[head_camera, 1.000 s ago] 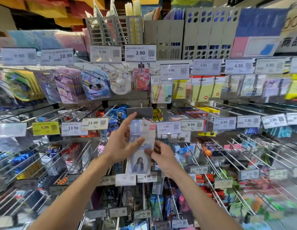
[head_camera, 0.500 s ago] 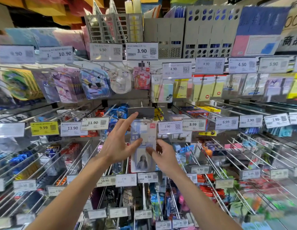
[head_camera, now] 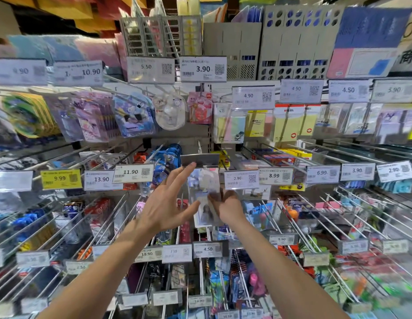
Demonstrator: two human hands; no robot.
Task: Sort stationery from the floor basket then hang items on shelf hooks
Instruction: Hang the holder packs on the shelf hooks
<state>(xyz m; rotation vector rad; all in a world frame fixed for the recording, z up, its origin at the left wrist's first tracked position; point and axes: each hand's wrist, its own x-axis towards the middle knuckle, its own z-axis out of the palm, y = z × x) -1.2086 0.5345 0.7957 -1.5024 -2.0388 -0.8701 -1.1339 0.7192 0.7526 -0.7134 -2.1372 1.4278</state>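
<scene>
Right grip (head_camera: 229, 207) is clamped on the clear plastic packet (head_camera: 204, 199), which has a white card and a small figure photo inside. My fingers curl onto its right edge. It's motion-blurred, so exact finger placement is unclear. Left grip (head_camera: 164, 207) is apart and holds nothing. Its fingers are straight and fanned, with the index aimed up at the blank grey label holder (head_camera: 199, 160). The thumb stretches toward the packet's left edge; touching or just short, cannot tell. Both my bare forearms come up from the bottom of the view.

Packet is upright in front of the shelf, between my two grips, its top just under the grey label holder. The top is smeared, so I cannot tell whether its hang hole sits on a hook.

White 2.90 price tag (head_camera: 242, 179) is just right of the packet. White 11.90 price tag (head_camera: 131, 172) is to the left, past my left fingertips. White 4.50 price tag (head_camera: 208, 249) sits below the packet on the next row down. On the row above hang a pink blister pack (head_camera: 199, 110) and a pastel sticky-note pack (head_camera: 229, 127). Long metal shelf hooks (head_camera: 108, 223) run toward me on every row, loaded with small packs, mostly blurred.
</scene>
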